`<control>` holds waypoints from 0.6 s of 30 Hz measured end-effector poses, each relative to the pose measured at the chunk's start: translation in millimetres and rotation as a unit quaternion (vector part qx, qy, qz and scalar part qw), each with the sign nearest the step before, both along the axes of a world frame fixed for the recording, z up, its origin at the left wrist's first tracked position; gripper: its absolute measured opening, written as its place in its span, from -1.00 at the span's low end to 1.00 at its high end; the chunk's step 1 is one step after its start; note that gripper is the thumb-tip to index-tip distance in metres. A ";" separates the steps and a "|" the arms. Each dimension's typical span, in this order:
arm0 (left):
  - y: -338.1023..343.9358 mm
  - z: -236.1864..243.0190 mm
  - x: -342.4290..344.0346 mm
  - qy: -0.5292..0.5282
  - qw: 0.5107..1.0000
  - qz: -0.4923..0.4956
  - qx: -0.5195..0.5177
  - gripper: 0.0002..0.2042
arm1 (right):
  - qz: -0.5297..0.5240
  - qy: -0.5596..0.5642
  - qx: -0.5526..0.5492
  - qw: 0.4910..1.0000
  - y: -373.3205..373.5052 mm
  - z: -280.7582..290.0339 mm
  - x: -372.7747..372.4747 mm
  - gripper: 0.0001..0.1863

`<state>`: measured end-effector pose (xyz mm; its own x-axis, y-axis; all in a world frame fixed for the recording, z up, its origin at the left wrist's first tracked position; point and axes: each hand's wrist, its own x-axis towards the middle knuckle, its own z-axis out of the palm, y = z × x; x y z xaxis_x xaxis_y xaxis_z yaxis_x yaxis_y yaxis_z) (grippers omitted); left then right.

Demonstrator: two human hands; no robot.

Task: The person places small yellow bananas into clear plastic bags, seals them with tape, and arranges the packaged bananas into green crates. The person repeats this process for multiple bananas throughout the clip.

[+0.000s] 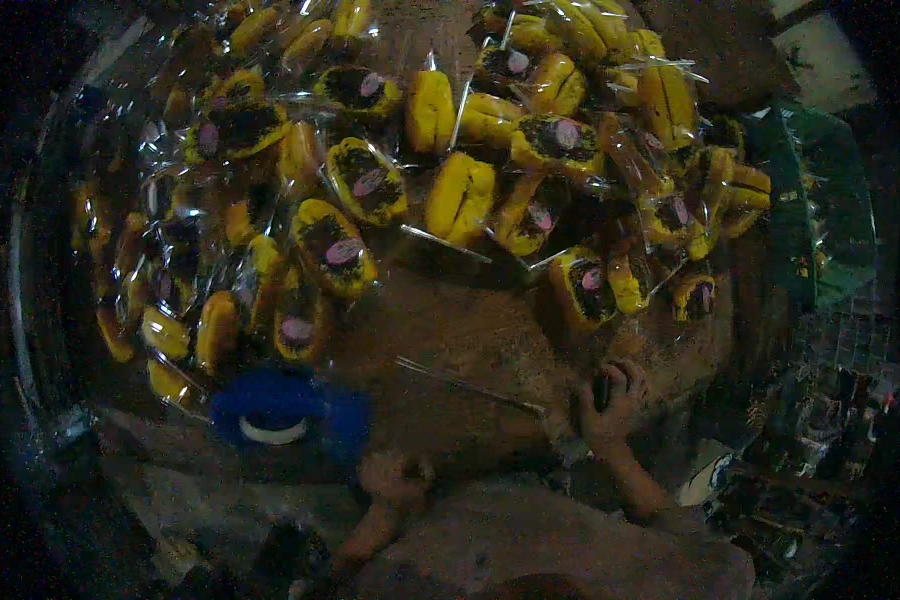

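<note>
Near the front edge of the brown table (pixel 450 325), my right hand (pixel 618 408) has its fingers curled round; a dark patch shows between thumb and fingers, too dim to name. Beside it, a clear, crinkled plastic piece (pixel 562 432) catches the light, and a thin pale double line (pixel 470 383) stretches leftward, perhaps a bag's edge. My left hand (pixel 395 474) is curled at the table's front edge, blurred and dark; whatever it holds is hidden. Just left of it lies a blue object (pixel 270 398) with a white crescent, its kind unclear.
Many yellow buns (pixel 460 198) in clear plastic bags cover the far and left table, several with dark tops and pink oval labels, like this bagged bun (pixel 335 248). A green panel or crate (pixel 825 205) stands at right. Dim clutter (pixel 820 430) lies below it.
</note>
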<state>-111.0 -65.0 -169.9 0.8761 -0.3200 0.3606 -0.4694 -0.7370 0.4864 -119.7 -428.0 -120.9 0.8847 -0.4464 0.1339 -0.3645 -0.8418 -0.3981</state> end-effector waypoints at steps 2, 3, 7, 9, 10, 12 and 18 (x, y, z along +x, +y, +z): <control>-6.2 18.0 1.5 0.230 0.964 0.042 0.127 -0.75 | 0.002 0.014 0.047 0.999 -0.6 4.0 3.7 -0.60; -8.7 25.2 2.0 0.276 0.947 0.048 0.160 -0.74 | 0.004 0.023 0.063 0.998 -1.1 5.6 4.5 -0.59; -24.7 38.3 7.8 0.173 0.971 0.050 0.158 -0.74 | 0.039 0.016 0.124 0.991 -11.0 11.4 -0.3 -0.57; -44.7 52.1 1.4 0.144 0.967 0.088 0.193 -0.73 | 0.049 0.029 0.229 0.972 -25.1 16.4 -6.6 -0.55; -55.6 58.1 5.3 0.136 0.961 0.109 0.213 -0.73 | 0.057 0.036 0.272 0.960 -36.9 18.3 -6.3 -0.54; -84.8 77.5 12.3 0.223 0.930 0.191 0.219 -0.68 | -0.006 -0.034 0.268 0.963 -72.7 24.9 -6.2 -0.53; -143.9 112.5 38.0 0.226 0.951 0.129 0.169 -0.49 | -0.006 -0.099 0.157 0.983 -201.9 28.9 16.8 -0.39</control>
<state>-73.1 -209.0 -57.4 0.9822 -0.1034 -0.1566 -0.0504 -0.9491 0.3109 -102.9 -629.9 -92.0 0.8497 -0.5036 0.1562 -0.2637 -0.6625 -0.7011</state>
